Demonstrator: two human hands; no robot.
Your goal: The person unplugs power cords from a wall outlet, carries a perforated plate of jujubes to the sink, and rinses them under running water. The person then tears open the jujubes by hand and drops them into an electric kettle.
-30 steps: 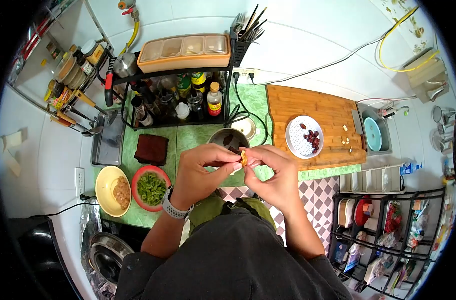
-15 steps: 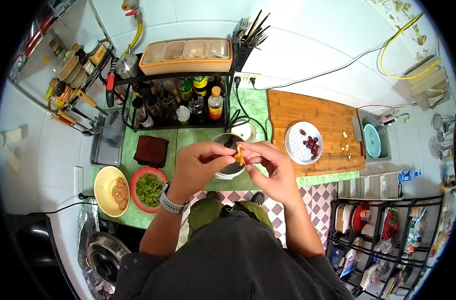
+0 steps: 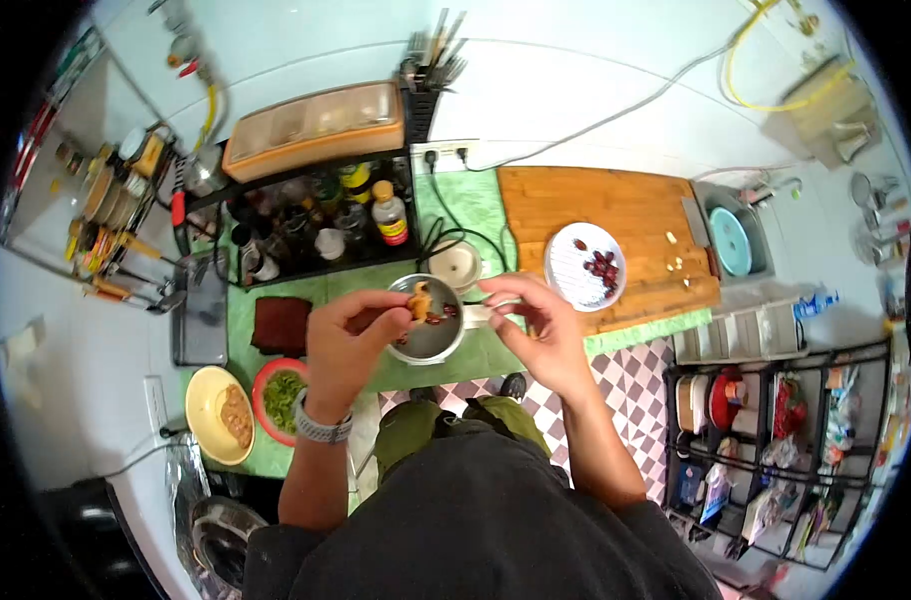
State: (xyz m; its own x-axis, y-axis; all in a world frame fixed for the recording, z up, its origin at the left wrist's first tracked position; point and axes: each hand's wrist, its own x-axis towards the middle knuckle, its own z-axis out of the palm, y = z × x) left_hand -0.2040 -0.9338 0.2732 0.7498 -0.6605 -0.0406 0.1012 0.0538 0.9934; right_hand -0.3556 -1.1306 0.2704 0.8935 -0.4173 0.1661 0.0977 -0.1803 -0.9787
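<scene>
My left hand (image 3: 351, 345) pinches a torn-open red date (image 3: 420, 302), its yellow-brown flesh showing, above a small metal pot (image 3: 426, 348). Several dark red dates or date pieces (image 3: 439, 318) lie inside that pot near its far side. Just right of the pot, over its pale handle (image 3: 477, 317), is my right hand (image 3: 544, 335). Its index finger is raised, while the thumb and another finger come close together around a small dark thing too blurred to name. A white plate (image 3: 566, 280) with whole red dates (image 3: 603, 274) rests on the wooden cutting board (image 3: 646, 215).
On the left stand a yellow bowl (image 3: 202, 430) of pale minced food and a red bowl (image 3: 266, 432) of chopped greens. A black rack (image 3: 321, 268) with bottles is behind the pot, beside a white round dish (image 3: 456, 266) and black cables (image 3: 491, 236). Pale pieces (image 3: 673, 265) dot the board.
My hands have moved apart: the left one moved left with the torn date, the right stayed by the handle. More of the pot's inside now shows. The whole view has shifted and tilted.
</scene>
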